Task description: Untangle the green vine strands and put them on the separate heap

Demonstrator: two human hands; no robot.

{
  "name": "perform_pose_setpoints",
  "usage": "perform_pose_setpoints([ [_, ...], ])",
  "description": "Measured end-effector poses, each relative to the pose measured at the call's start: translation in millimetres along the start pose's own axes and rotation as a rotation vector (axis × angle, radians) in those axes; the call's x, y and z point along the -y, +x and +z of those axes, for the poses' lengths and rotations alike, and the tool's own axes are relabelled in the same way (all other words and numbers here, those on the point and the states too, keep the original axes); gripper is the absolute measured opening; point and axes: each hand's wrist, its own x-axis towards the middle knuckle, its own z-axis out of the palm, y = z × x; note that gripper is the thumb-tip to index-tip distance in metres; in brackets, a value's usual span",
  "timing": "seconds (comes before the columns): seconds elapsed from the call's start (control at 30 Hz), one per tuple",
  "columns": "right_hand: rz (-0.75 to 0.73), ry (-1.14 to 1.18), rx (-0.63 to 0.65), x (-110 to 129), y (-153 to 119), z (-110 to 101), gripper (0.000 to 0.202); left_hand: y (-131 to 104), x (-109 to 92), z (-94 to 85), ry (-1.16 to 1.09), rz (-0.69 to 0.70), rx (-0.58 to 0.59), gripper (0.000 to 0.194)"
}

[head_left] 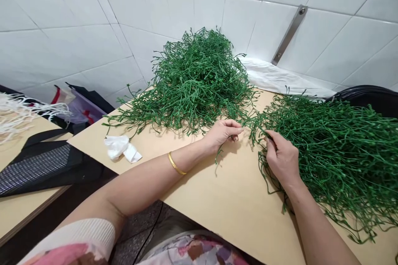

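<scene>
Thin green stems with small bud-like tips lie in two heaps on a light wooden board. The taller heap (199,78) stands by the wall, and a wider heap (345,149) spreads at the right. My left hand (224,134) is closed, thumb against forefinger, at the front of the taller heap. A short green stem (219,156) hangs below its curled fingers. My right hand (282,157) pinches green stems (259,126) at the near edge of the right heap. The two hands are a small gap apart.
A crumpled white tissue (120,148) lies at the board's (199,190) left edge. White strands (21,109) and a black mesh bag (40,165) rest on another surface at left. White cloth (280,75) runs along the tiled wall, below a metal bracket (289,35).
</scene>
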Motion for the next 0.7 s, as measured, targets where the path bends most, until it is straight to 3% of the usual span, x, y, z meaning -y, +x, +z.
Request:
perform_pose_setpoints([
  [0.17,0.026,-0.110,-0.094,-5.7,2.0,-3.5,0.025,3.6,-2.6,-5.2,0.046,-0.066,0.095,0.012],
  [0.43,-0.054,-0.158,-0.017,-5.0,-0.5,-0.3,0.025,2.9,2.6,-5.9,-0.163,-0.204,0.219,0.008],
  [0.7,-0.059,-0.211,-0.012,1.1,-0.5,-1.4,0.030,4.4,9.8,-5.1,-0.146,-0.223,0.232,0.017],
])
